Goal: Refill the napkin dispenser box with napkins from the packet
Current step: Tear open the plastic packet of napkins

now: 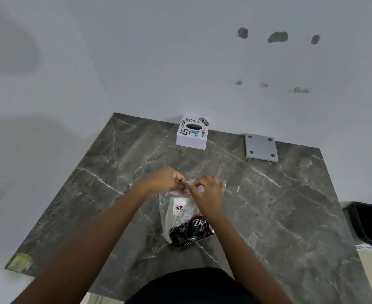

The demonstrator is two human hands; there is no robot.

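Lying in the middle of the dark marble surface [268, 205], the napkin packet [184, 218] is pinched at its far end by both hands: left hand [165, 181] and right hand [207, 194] each have a closed grip on the clear plastic. If they pull too hard, napkins may spill. The packet reads "Dove" and "CP". The dispenser box [192, 132], well apart by the wall, shows "Dart" and "code".

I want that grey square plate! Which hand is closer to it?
Right. The right hand is nearer the grey square plate; the left hand sits farther left. Both pinch the napkin packet.
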